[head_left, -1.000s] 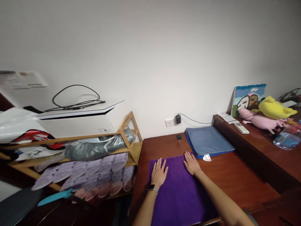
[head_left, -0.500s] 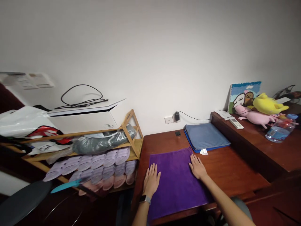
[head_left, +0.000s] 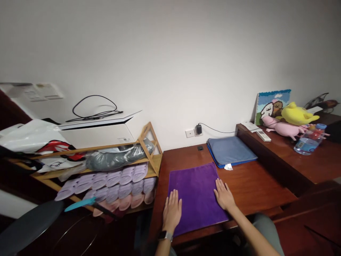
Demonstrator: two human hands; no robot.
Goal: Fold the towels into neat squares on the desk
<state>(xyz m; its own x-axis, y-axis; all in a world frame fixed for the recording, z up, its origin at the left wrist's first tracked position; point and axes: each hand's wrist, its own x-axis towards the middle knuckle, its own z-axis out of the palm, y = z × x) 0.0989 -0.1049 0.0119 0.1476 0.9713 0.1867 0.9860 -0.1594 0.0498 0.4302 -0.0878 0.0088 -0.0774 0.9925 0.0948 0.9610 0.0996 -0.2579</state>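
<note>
A purple cloth lies spread flat on the brown wooden table. My left hand rests flat over its left edge, fingers stretched out, with a watch on the wrist. On the cloth's right edge lies my right hand, palm down and fingers extended. Behind the cloth, toward the wall, sits a stack of folded blue cloths with a white tag at its front edge.
At left a wooden rack holds several slippers and a white box. A raised desk at right carries a water bottle, plush toys and a remote. A charger is plugged into the wall.
Both hands stay flat on the cloth's edges and have slid a little toward me along them. The camera view has shifted slightly.
</note>
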